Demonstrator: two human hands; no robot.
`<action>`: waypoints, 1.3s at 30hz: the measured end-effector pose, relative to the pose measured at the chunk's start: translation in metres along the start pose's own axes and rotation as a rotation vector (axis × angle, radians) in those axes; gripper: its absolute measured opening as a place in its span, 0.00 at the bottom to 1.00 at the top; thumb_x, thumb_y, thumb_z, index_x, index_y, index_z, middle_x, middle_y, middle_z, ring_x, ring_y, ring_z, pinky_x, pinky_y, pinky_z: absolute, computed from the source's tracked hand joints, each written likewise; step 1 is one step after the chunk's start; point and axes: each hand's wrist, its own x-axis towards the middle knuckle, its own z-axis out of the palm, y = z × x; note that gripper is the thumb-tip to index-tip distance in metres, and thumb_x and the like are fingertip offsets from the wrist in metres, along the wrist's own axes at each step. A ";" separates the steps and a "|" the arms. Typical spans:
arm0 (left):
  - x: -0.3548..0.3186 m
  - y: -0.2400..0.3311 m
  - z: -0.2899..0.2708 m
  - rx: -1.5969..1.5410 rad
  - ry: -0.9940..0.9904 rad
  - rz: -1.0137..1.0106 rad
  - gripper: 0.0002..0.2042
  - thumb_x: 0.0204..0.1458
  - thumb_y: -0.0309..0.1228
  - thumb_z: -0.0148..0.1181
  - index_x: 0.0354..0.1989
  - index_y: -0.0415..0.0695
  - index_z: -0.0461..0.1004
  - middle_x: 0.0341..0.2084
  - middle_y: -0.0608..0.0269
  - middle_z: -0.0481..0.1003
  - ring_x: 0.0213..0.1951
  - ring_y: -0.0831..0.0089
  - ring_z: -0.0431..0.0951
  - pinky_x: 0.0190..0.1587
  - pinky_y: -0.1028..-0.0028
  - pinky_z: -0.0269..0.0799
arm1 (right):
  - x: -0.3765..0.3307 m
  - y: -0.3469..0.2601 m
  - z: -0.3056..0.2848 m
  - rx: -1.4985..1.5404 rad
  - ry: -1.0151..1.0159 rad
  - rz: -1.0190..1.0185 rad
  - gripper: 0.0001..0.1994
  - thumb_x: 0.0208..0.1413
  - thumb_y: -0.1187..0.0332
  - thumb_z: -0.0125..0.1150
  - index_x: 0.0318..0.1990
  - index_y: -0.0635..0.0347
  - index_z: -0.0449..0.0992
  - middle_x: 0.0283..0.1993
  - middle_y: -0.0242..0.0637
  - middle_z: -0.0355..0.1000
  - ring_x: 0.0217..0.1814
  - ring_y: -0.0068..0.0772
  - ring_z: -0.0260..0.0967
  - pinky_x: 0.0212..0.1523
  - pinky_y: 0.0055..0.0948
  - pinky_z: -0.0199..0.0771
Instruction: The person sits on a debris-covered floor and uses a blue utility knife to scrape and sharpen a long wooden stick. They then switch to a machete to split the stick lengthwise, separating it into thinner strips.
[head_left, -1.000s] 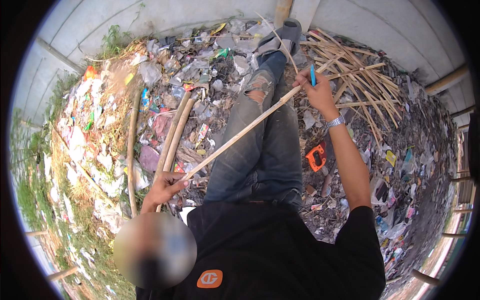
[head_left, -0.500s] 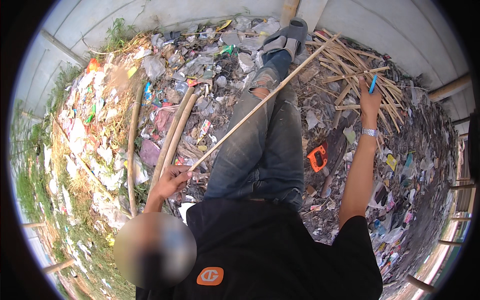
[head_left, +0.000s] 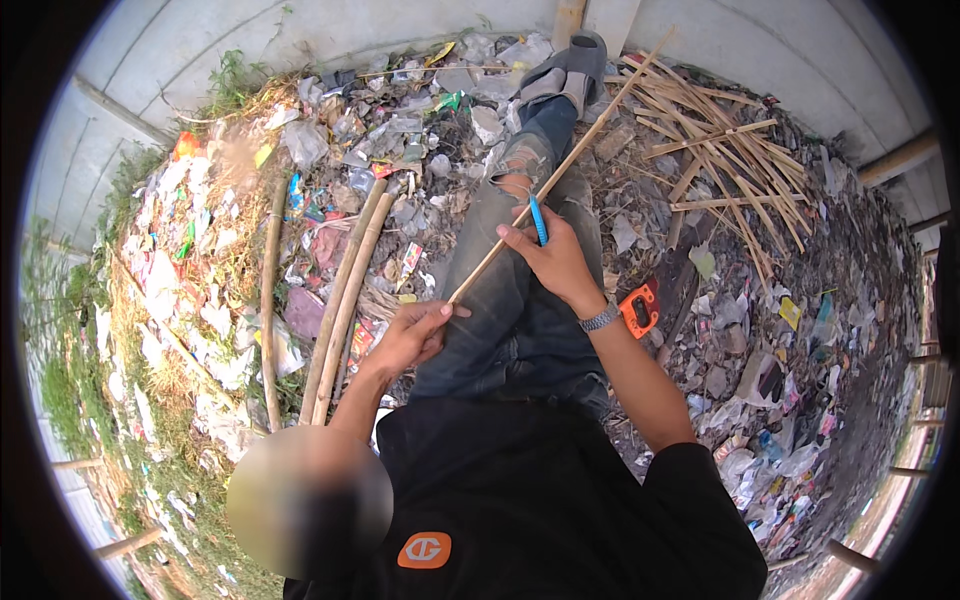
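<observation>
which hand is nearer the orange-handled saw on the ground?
Right. The right hand holds a blue tool against the thin strip just up-left of the orange-handled saw; the left hand grips the strip's near end, farther left, across the legs.

- The left hand (head_left: pixel 415 335) sits low in front of the torso, palm turned up, fingers curled closed around the near end of what it grips.
- The left forearm runs bare from the black sleeve, angled up and to the right toward the knees.
- The right hand (head_left: pixel 550 258) is farther out over the thigh, knuckles up, thumb and fingers pinched shut.
- The right arm is extended, slightly bent at the elbow, a metal band on its wrist.
- Both hands lie near each other, not touching.
</observation>
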 end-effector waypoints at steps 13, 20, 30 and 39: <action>0.017 0.005 0.002 0.339 0.021 0.045 0.28 0.74 0.51 0.39 0.43 0.37 0.77 0.13 0.72 0.60 0.16 0.81 0.58 0.21 0.75 0.55 | -0.034 -0.002 0.011 -0.470 -0.147 -0.038 0.31 0.67 0.41 0.54 0.29 0.65 0.77 0.21 0.52 0.74 0.26 0.57 0.76 0.30 0.48 0.75; 0.031 -0.002 -0.006 0.529 0.031 0.083 0.28 0.74 0.52 0.38 0.39 0.39 0.75 0.15 0.71 0.62 0.19 0.80 0.60 0.23 0.73 0.58 | -0.057 0.000 0.044 -0.564 -0.271 0.001 0.34 0.69 0.40 0.47 0.26 0.64 0.79 0.23 0.56 0.75 0.29 0.63 0.77 0.33 0.55 0.77; -0.005 0.002 -0.015 0.625 0.082 -0.009 0.28 0.74 0.49 0.39 0.36 0.36 0.75 0.16 0.62 0.67 0.22 0.72 0.68 0.31 0.66 0.66 | -0.062 0.004 0.060 -0.700 -0.209 -0.147 0.33 0.68 0.40 0.50 0.24 0.63 0.79 0.19 0.55 0.73 0.24 0.63 0.75 0.26 0.54 0.75; -0.078 0.009 -0.032 0.778 0.080 -0.111 0.28 0.74 0.49 0.38 0.35 0.36 0.74 0.16 0.58 0.69 0.23 0.67 0.72 0.31 0.63 0.68 | -0.038 0.027 0.038 -0.699 -0.040 0.050 0.35 0.69 0.39 0.45 0.26 0.64 0.78 0.24 0.58 0.76 0.29 0.65 0.76 0.30 0.57 0.76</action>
